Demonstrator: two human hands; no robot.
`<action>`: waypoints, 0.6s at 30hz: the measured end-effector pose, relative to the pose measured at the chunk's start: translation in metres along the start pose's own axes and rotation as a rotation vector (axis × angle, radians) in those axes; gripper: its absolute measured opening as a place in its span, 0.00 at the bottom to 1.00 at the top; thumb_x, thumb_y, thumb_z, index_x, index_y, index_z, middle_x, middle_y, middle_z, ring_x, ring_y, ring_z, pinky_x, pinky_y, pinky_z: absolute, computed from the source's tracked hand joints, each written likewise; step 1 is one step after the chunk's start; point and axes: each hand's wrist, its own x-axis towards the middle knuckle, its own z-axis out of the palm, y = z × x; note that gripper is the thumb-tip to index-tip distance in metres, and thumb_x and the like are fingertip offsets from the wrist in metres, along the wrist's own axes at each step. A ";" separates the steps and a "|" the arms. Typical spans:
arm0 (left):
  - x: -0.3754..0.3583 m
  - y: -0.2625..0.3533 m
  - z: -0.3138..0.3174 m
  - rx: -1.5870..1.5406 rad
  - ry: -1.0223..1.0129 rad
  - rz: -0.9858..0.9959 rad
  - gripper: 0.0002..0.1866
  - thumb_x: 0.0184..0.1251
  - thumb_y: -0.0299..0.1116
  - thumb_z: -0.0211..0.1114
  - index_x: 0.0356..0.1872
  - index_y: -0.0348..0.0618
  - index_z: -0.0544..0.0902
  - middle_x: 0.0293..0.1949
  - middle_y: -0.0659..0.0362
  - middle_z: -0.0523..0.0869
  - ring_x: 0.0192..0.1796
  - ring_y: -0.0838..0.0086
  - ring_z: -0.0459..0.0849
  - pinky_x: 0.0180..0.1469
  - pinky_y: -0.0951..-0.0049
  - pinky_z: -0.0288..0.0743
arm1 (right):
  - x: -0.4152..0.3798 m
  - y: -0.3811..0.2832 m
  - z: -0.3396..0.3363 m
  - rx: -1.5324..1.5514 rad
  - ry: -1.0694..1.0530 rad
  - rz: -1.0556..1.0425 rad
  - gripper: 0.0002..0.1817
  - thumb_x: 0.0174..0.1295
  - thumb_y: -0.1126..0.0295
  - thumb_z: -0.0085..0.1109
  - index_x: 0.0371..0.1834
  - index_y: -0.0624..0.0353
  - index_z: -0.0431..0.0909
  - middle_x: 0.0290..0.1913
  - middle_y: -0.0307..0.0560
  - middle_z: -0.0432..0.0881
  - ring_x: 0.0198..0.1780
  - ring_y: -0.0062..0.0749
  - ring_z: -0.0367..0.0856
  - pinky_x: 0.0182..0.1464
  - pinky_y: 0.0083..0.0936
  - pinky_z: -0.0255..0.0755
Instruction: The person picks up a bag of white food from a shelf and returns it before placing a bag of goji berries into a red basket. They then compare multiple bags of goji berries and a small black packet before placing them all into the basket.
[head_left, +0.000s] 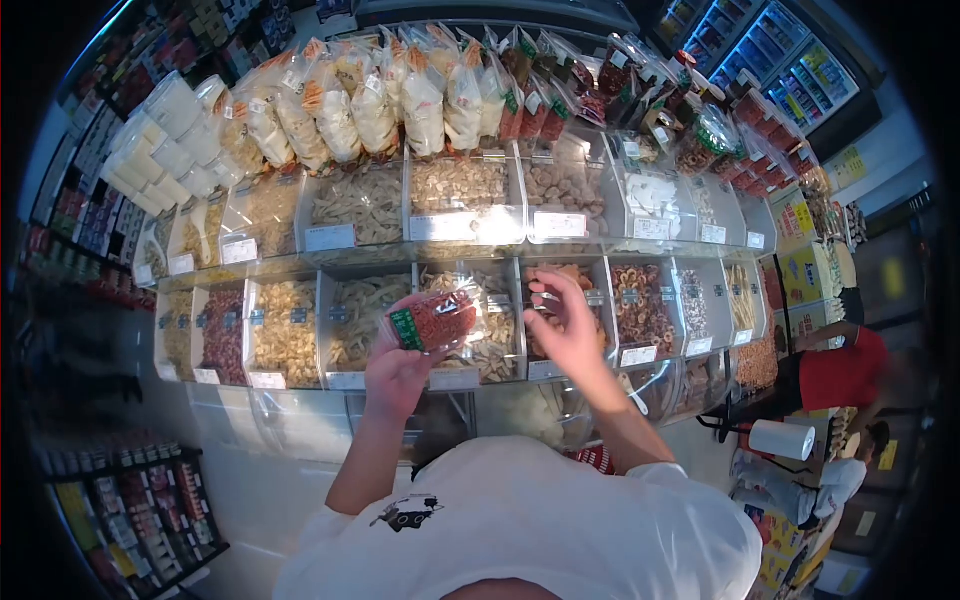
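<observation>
A clear plastic packet of red dried goods point(440, 320) with a green label rests in my left hand point(393, 355), whose fingers grip its left end. To the right of the packet, my right hand point(568, 325) is raised with its fingers apart and slightly curled, holding nothing. Both hands are over the lower row of clear bins, one with pale dried slices point(495, 348) behind the packet and one with reddish-brown pieces point(640, 300) to the right of my right hand.
Filled bags point(375, 112) stand along the top shelf, above an upper row of bins point(460, 187). White containers point(172, 105) are stacked at the left. A person in a red top point(857, 368) is at the right, near a white roll point(782, 440). Shelving point(140, 515) stands at the lower left.
</observation>
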 end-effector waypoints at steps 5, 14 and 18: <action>0.012 -0.017 0.038 -0.155 -0.164 -0.229 0.32 0.67 0.27 0.56 0.74 0.44 0.63 0.74 0.49 0.69 0.76 0.52 0.69 0.78 0.46 0.62 | -0.028 -0.069 0.000 -0.741 -0.105 -0.472 0.34 0.55 0.76 0.70 0.68 0.54 0.73 0.70 0.55 0.71 0.71 0.56 0.70 0.71 0.46 0.67; 0.006 -0.016 0.055 0.518 -0.605 0.004 0.44 0.77 0.49 0.60 0.81 0.35 0.50 0.78 0.44 0.64 0.78 0.54 0.66 0.78 0.52 0.57 | 0.096 -0.010 -0.080 -0.106 0.305 -0.268 0.23 0.61 0.77 0.68 0.59 0.61 0.75 0.55 0.51 0.84 0.53 0.35 0.85 0.59 0.31 0.77; -0.009 -0.015 0.018 0.487 -0.613 -0.331 0.39 0.77 0.41 0.61 0.80 0.37 0.55 0.78 0.44 0.64 0.77 0.54 0.68 0.77 0.53 0.59 | 0.198 0.009 -0.127 -0.249 0.331 -0.224 0.26 0.58 0.73 0.72 0.61 0.63 0.75 0.52 0.52 0.86 0.50 0.32 0.86 0.53 0.32 0.79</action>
